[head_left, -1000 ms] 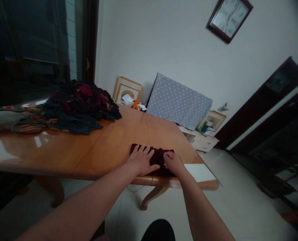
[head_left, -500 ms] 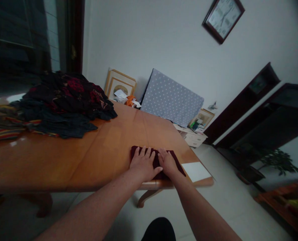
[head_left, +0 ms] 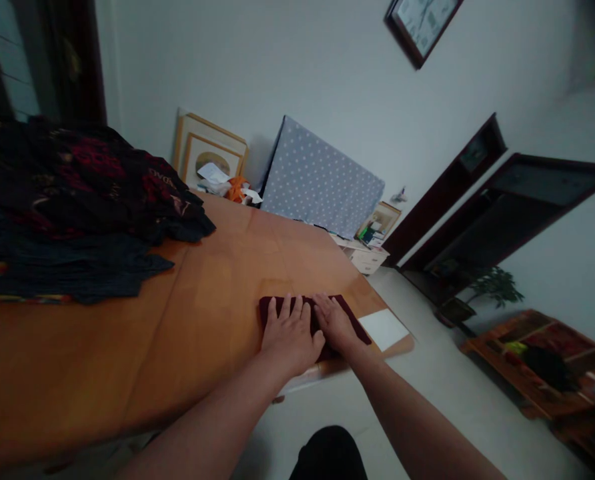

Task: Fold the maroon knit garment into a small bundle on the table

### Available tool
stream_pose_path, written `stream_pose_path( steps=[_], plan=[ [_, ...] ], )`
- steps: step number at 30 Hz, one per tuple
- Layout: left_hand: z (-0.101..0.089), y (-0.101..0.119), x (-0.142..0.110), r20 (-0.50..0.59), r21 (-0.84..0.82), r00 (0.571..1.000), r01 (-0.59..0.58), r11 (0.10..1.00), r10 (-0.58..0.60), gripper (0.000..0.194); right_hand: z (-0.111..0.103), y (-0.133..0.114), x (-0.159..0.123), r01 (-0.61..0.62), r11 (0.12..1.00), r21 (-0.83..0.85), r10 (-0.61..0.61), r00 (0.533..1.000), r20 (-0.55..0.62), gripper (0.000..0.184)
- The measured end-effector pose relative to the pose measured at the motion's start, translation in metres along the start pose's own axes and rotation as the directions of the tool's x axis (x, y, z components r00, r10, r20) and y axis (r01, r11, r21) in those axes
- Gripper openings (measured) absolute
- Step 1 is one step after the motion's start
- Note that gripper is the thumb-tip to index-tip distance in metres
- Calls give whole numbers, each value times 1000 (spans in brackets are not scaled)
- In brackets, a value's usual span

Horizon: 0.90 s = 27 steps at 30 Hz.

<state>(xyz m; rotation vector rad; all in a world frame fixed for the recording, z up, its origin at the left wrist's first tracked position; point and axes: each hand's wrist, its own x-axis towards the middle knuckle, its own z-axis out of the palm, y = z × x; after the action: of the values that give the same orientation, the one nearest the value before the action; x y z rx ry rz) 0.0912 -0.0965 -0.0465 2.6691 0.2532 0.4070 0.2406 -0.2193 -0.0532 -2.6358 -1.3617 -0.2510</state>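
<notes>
A dark maroon folded cloth (head_left: pixel 350 313) lies flat near the front edge of the wooden table (head_left: pixel 227 267). My left hand (head_left: pixel 290 337) rests palm down on its left part, fingers spread. Close beside it, my right hand (head_left: pixel 333 321) lies flat on the right part, fingers stretched out. Both hands cover much of the cloth, so its exact kind cannot be made out. Just right of the cloth, a white sheet (head_left: pixel 383 329) lies at the table's corner.
A heap of dark clothes (head_left: pixel 87 180) covers the table's left side. Beyond the far edge stand a dotted grey cloth-covered panel (head_left: pixel 322 180) and picture frames (head_left: pixel 210 150). On the right are a potted plant (head_left: pixel 495 287) and a wooden bench (head_left: pixel 537 360).
The view has swung to the right, so the clothes heap sits further left and more of the bench shows. Both hands stay flat on the maroon cloth.
</notes>
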Motion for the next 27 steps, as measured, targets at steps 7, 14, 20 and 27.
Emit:
stream_pose_path(
  steps=[7,14,20,27],
  plan=[
    [3,-3,0,18,55,1000,-13,998,12,79,-2,-4,1,-14,1000,-16,14,1000,6,49],
    [5,-1,2,19,97,1000,1,995,-3,81,-3,-6,1,-15,1000,-25,15,1000,4,50],
    [8,1,3,23,111,1000,10,994,-12,81,-1,-4,2,-12,999,-41,13,1000,22,50],
    [6,4,6,74,136,996,37,990,-47,83,3,0,4,4,1000,-15,-4,1000,18,50]
  ],
)
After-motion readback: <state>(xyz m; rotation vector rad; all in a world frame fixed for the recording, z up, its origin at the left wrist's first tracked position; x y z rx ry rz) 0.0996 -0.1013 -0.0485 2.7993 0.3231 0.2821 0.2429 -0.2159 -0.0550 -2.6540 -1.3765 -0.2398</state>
